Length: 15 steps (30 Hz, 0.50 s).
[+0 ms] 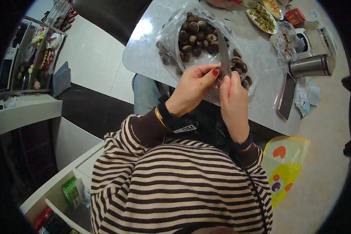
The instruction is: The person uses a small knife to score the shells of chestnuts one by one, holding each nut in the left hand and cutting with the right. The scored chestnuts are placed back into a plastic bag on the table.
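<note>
Over the near edge of a plastic bag (pixel 175 44), my left hand (pixel 193 86) pinches a dark chestnut (pixel 220 74), mostly covered by the fingers. My right hand (pixel 235 99) grips a knife; its metal blade (pixel 224 54) points away from me, beside the chestnut. The handle is hidden in the fist. Inside the open bag lies a heap of brown chestnuts (pixel 197 35), a few showing pale cut faces. More chestnuts (pixel 239 65) rest at the bag's right side, close to my right hand.
The bag stands on a grey table (pixel 263 61) with a rounded left corner. At the right are a steel flask (pixel 310 65), a phone (pixel 286 98) and a tissue pack (pixel 302 96). A plate of food (pixel 262 19) and a red-labelled jar (pixel 295 17) stand at the back.
</note>
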{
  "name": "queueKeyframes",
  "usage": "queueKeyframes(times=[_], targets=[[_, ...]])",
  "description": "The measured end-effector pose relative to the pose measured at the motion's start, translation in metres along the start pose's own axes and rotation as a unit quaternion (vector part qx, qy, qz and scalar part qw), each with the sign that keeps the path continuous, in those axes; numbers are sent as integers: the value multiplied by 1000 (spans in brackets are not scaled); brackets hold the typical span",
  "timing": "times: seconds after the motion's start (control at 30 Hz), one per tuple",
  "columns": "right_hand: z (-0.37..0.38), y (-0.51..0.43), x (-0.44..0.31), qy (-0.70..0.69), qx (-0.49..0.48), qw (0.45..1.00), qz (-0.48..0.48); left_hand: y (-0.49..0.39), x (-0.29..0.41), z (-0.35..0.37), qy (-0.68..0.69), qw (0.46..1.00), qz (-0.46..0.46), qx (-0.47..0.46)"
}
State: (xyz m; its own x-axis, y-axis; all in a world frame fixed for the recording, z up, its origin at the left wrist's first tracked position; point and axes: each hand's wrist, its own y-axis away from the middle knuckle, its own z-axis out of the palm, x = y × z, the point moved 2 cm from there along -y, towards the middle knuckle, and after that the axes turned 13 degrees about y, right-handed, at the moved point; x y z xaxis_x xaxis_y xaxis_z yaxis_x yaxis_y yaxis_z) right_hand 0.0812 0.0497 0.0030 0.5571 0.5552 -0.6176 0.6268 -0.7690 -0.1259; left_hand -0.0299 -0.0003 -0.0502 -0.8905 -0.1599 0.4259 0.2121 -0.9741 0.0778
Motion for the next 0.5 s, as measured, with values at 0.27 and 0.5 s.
queueKeyframes(times=[0.27, 0.5], targets=[[-6, 3, -2, 21, 24, 999, -29, -3, 0, -6, 23, 999, -32, -36], [3, 4, -1, 61, 16, 997, -53, 3, -7, -4, -18, 1000, 21, 9]])
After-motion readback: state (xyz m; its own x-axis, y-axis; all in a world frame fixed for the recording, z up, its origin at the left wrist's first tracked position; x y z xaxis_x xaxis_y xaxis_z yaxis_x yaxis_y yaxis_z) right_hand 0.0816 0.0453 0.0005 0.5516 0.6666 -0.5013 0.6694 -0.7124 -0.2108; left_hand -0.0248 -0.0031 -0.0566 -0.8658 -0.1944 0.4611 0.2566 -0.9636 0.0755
